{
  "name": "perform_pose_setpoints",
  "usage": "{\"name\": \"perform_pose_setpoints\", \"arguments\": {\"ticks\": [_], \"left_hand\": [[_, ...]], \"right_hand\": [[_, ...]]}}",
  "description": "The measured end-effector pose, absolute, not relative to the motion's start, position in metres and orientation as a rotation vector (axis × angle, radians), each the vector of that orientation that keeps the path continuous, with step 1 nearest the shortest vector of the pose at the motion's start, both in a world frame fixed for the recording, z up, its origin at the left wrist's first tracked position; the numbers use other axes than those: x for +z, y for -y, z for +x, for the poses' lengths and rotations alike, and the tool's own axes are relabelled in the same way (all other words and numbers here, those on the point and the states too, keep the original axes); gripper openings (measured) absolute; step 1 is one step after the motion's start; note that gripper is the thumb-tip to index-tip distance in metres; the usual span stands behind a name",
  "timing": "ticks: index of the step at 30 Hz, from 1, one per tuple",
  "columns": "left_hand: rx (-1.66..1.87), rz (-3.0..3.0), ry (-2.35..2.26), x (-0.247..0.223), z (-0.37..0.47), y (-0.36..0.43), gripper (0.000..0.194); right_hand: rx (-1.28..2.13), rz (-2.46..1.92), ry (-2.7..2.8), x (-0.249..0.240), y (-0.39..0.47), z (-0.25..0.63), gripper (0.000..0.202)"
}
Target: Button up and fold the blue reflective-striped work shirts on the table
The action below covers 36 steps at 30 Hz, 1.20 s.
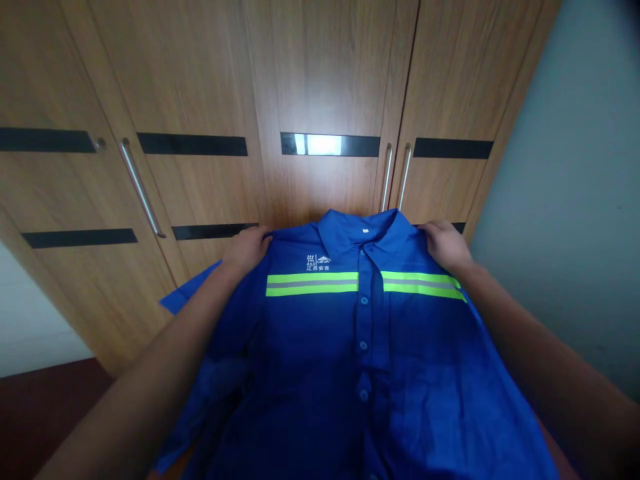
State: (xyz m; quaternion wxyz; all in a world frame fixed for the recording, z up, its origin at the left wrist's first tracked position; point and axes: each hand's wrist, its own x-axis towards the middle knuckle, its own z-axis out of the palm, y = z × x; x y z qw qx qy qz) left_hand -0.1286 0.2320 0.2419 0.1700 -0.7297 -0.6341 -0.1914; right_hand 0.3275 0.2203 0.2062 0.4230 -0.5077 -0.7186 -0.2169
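A blue work shirt (315, 353) hangs spread out in front of me, its collar up and its buttoned front facing me. A yellow-green and grey reflective band crosses the chest, and a small white logo sits above it on the left. My left hand (247, 247) pinches the shirt at the left shoulder seam. At the opposite shoulder my right hand (445, 245) grips the cloth the same way. One sleeve sticks out behind my left forearm. The lower part of the shirt runs out of view at the bottom.
Behind the shirt stands a wooden wardrobe (320, 73) with black inlaid strips and metal handles (141, 187). A grey-blue wall (575, 200) rises on the right. Dark reddish floor (55, 400) shows at the lower left, beside a white wall (30, 320).
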Motion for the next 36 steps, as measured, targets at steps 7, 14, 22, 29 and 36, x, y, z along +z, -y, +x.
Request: {"name": "perform_pose_setpoints", "arguments": {"ticks": [7,14,22,29,36], "left_hand": [[-0.309,-2.077,1.947,0.17,-0.118,-0.225,0.029],[-0.097,-2.215,2.059,0.108,-0.133,-0.146,0.024],[-0.468,-2.962,1.973,0.062,-0.049,-0.049,0.023],[-0.533,-3.49,2.133,0.001,-0.002,0.0,0.051],[-0.876,-3.419,2.686,-0.069,-0.009,0.012,0.069]], "right_hand": [[-0.278,-1.392,1.968,0.126,-0.237,0.302,0.031],[-0.047,-1.537,2.056,0.012,-0.179,0.325,0.019],[0.275,-1.344,2.171,-0.029,-0.125,0.227,0.036],[0.228,-1.291,2.275,-0.041,-0.126,0.166,0.037],[0.224,-1.243,2.312,-0.043,-0.128,0.178,0.04]]}}
